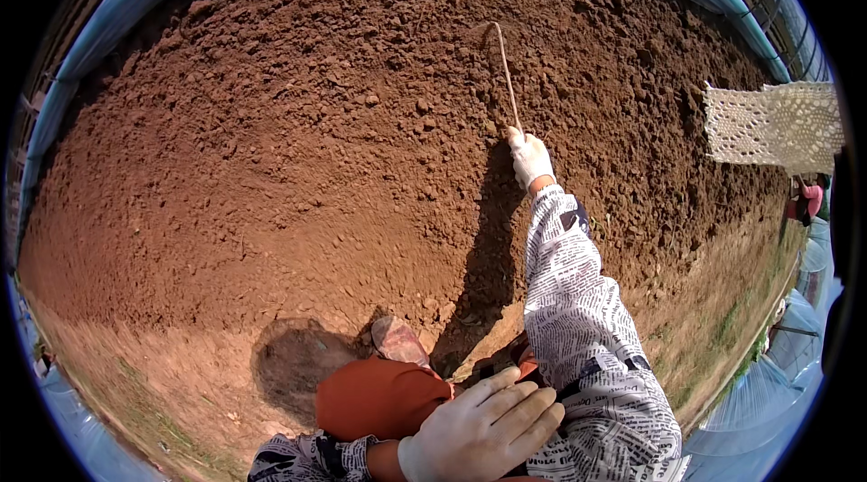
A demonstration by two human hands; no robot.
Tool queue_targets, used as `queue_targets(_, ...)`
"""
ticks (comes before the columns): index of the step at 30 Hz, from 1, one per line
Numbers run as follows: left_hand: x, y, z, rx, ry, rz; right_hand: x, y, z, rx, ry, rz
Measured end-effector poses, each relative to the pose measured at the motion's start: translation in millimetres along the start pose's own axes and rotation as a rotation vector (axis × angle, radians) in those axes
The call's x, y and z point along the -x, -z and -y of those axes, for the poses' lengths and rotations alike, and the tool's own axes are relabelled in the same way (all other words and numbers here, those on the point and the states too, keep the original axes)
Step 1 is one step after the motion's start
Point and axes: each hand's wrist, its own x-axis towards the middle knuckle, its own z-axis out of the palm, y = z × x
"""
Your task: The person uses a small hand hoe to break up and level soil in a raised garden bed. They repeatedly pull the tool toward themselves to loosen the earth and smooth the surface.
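Note:
My right hand (530,155), in a white glove, is stretched forward over tilled brown soil (325,163). It grips a thin pale stick (507,75) whose far end bends over at the soil, slightly blurred there. My left hand (484,424), also in a white glove with a stained palm side and fingers, lies low in the view, nearest to my orange-red trouser leg (379,397) and the print sleeve (596,360) of my right arm. Its fingers are extended and nothing shows in it. A dusty shoe (399,340) stands at the soil's near edge.
Blue plastic sheeting (758,401) runs along the right, with more rolled sheeting (51,116) on the left. A cream openwork fabric (772,126) hangs into view at right. Beyond it, a person (809,201) in pink is partly visible. Trodden ground (731,319) borders the tilled soil.

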Motion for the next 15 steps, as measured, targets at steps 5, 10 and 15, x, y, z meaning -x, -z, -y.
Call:
queue_targets(5, -2.6, 11.6, 0.8, -0.023, 0.007, 0.099, -28.7, 27.3, 65.2, -0.047, 0.126, -0.103)
queue_targets(10, -1.0, 10.6, 2.3, -0.039, 0.033, 0.097, -32.0, 21.1, 115.8, -0.195, 0.248, -0.182)
queue_targets(15, 0.2, 13.2, 5.7, 0.001, 0.060, 0.083, -25.8, 17.2, 102.5, -0.067, 0.055, 0.109)
